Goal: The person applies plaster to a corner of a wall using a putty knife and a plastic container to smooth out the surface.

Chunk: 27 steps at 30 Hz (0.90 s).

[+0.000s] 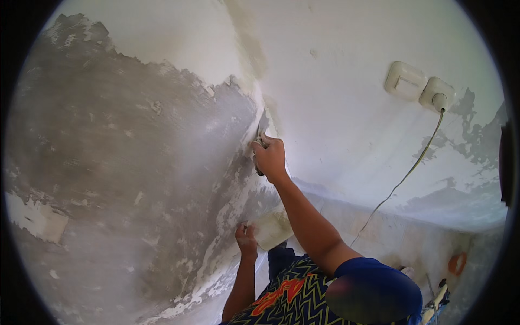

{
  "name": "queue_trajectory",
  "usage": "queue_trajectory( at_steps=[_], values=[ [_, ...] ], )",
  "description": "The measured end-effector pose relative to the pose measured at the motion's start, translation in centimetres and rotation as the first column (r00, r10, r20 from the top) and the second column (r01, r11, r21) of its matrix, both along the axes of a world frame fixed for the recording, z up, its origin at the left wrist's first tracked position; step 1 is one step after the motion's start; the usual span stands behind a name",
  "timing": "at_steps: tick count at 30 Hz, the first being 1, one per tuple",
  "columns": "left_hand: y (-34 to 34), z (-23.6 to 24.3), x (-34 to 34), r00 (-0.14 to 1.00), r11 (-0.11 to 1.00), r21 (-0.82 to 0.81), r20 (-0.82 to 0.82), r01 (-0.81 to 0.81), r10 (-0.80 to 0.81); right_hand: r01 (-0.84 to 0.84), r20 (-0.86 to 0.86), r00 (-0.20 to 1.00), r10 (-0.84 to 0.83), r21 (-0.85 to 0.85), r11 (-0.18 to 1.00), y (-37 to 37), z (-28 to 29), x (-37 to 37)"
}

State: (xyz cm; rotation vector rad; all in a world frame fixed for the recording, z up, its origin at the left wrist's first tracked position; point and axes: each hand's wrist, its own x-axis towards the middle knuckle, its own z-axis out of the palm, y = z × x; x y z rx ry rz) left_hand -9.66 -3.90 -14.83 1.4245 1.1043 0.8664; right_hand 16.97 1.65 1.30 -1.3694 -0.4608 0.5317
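My right hand [272, 158] is closed around the dark handle of a putty knife [262, 123]. Its grey blade points up and lies against the inside corner where two walls meet. Lower down, my left hand [246, 240] grips the edge of a pale, rounded container [272, 229]; its contents cannot be made out. Beside the knife, the left wall [135, 135] shows rough grey plaster with ragged white edges. The right wall [336, 108] is mostly smooth and white.
A white switch [405, 81] and a socket [437, 94] sit on the right wall. From the socket's plug a thin cord [403, 180] hangs toward the floor. An orange ring-shaped thing [457, 264] lies at the lower right. Grey patches mark the far right wall.
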Motion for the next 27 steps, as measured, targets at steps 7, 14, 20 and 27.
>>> queue_trajectory(
  at_steps=[7, 14, 20, 27],
  values=[
    [0.6, -0.2, 3.3, 0.999, 0.993, -0.117, 0.032, 0.020, -0.016, -0.264, 0.107, 0.955, 0.278, -0.126, 0.956, -6.9, 0.8, 1.2],
    [1.7, 2.5, 6.4, 0.995, 0.990, -0.122, 0.074, 0.070, -0.061, -0.295, -0.144, 0.947, 0.287, -0.038, 0.955, -11.9, 0.6, 1.8],
    [1.2, 4.9, 6.2, 0.991, 0.991, -0.136, 0.133, 0.003, 0.016, -0.246, -0.243, 0.937, 0.250, 0.045, 0.968, -11.4, -0.1, 3.1],
    [1.9, 10.7, 7.7, 0.983, 0.990, 0.104, 0.145, 0.093, -0.108, -0.387, -0.263, 0.865, 0.427, 0.192, 0.902, -15.3, 2.1, 4.4]
  ],
)
